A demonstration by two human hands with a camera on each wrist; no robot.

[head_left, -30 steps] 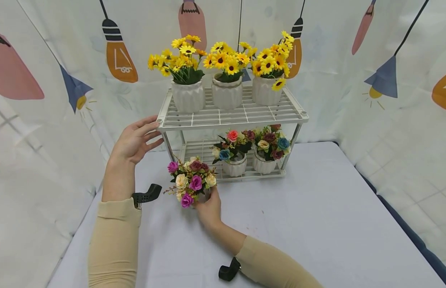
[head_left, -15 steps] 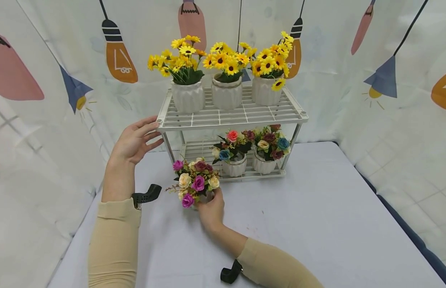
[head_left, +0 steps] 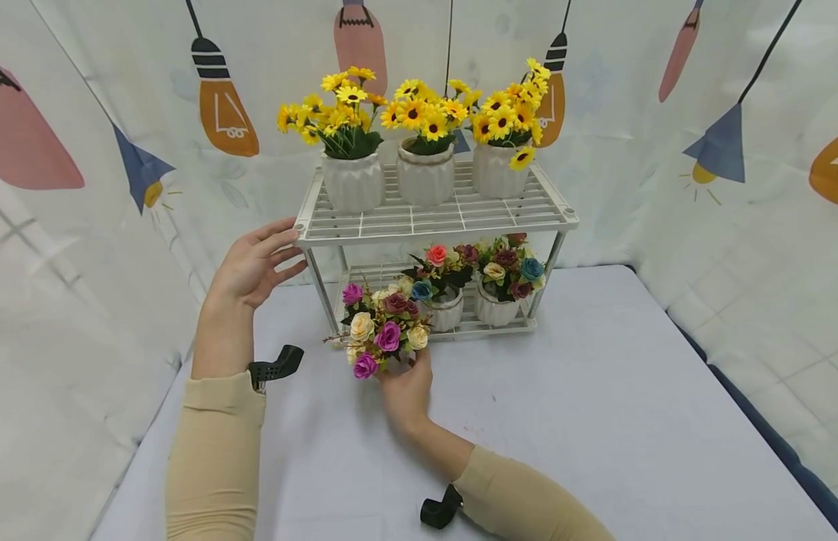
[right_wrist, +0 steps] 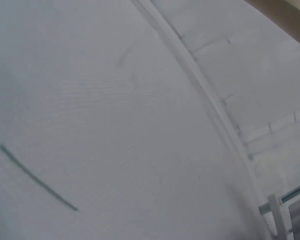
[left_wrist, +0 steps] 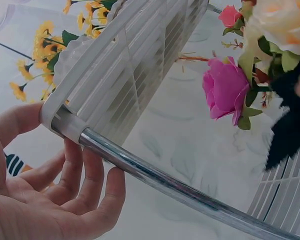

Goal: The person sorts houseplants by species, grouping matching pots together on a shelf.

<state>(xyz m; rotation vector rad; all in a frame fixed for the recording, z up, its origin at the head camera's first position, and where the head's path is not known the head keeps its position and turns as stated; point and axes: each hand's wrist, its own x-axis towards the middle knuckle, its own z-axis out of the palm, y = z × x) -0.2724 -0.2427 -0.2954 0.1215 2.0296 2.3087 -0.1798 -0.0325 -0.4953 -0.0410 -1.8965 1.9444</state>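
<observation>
My left hand (head_left: 252, 264) holds the front left corner of a white two-tier wire shelf rack (head_left: 437, 236). In the left wrist view, its fingers (left_wrist: 92, 172) curl beneath the corner and touch the metal post (left_wrist: 160, 179). My right hand (head_left: 408, 389) grips a potted bouquet of purple, cream and dark red roses (head_left: 388, 336) low on its pot. The bouquet is in front of the lower tier's left end and mostly covers its pot. Two more pots of mixed roses, one in the middle (head_left: 443, 309) and one at the right (head_left: 497, 306), stand on the lower tier.
On the upper tier are three white pots of yellow daisies, left (head_left: 354, 180), middle (head_left: 427, 174) and right (head_left: 501, 169). A white cloth covers the table (head_left: 594, 391). A curtain printed with lamps (head_left: 615, 128) surrounds it. The right wrist view shows mostly cloth and a thin green line (right_wrist: 37, 177).
My right hand has carried the potted roses rightward and towards the rack's lower tier. The left hand has stayed at the rack's corner, and the other pots have not moved.
</observation>
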